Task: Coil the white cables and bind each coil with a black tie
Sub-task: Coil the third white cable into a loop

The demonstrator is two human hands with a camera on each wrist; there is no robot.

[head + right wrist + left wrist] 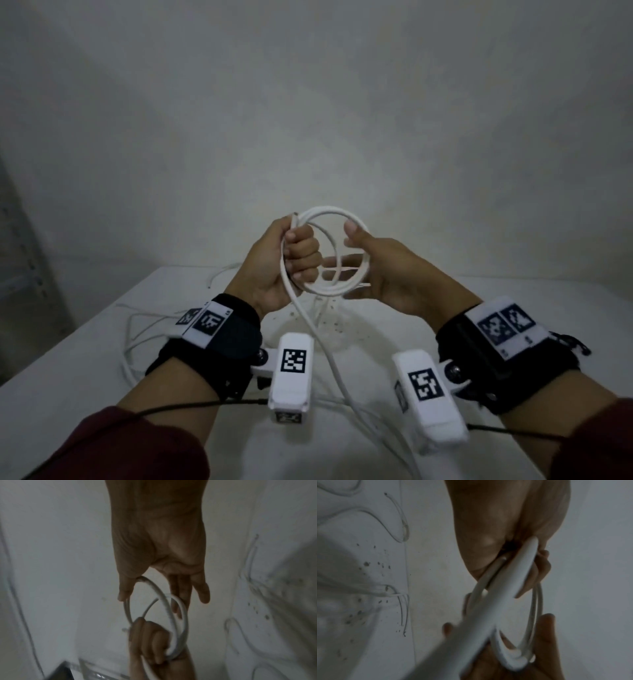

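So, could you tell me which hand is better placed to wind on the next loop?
Probably the right hand: its fingers lie straight against the coil, while the left hand keeps the loops in its grip.

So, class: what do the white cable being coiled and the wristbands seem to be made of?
White cable: probably smooth plastic sheathing with a matte finish; it bends into springy loops without kinking. Wristbands: seemingly black fabric, dull and soft-edged.

Dim light. Plain pale wall (308, 120) fills upper frame. White table (68, 377) across lower half, dark specks (329, 322) at center. Grey shelving (24, 260) at left edge.
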